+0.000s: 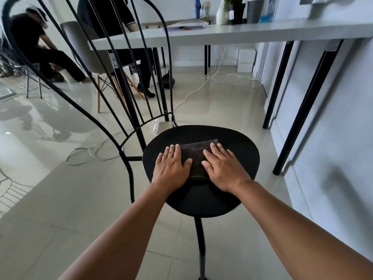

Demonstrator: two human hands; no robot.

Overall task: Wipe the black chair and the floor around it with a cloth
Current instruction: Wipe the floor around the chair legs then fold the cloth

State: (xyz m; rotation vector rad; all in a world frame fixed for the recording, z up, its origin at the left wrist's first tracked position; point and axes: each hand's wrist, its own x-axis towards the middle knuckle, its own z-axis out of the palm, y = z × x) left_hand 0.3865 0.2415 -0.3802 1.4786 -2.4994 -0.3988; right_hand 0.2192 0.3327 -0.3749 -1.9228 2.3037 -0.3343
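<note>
Fingers [173, 152] of both hands lie flat and spread, grasping nothing; they press palm-down on one dark cloth [196, 156]. The left hand [171, 168] covers the cloth's left edge, with four fingers pointing away and the thumb angled across the fabric. The right hand [222, 168] covers its right part, thumb turned inward toward the left thumb, the two thumbs near each other but apart. The cloth, folded into a rough rectangle, shows between the hands and lies near the middle of the seat [238, 150].

The seat is the round black top of one chair [129, 110], whose tall wire back rises to the left with several thin rods fanning upward inside a curved outer frame. One front leg [199, 239] shows below the seat, running down to the pale glossy floor [60, 219].

Two white cables lie on the floor: one [86, 154] looped left of the chair, another [201, 87] trailing back toward the wall. One long white table [262, 31] crosses the top of the view on black legs, three of them plain to the right. On it stand a few containers and a potted plant, too blurred to count surely. Beyond the chair back sit two people [30, 37] in dark clothes, and one grey shell chair [96, 57] on wooden legs stands between them.
</note>
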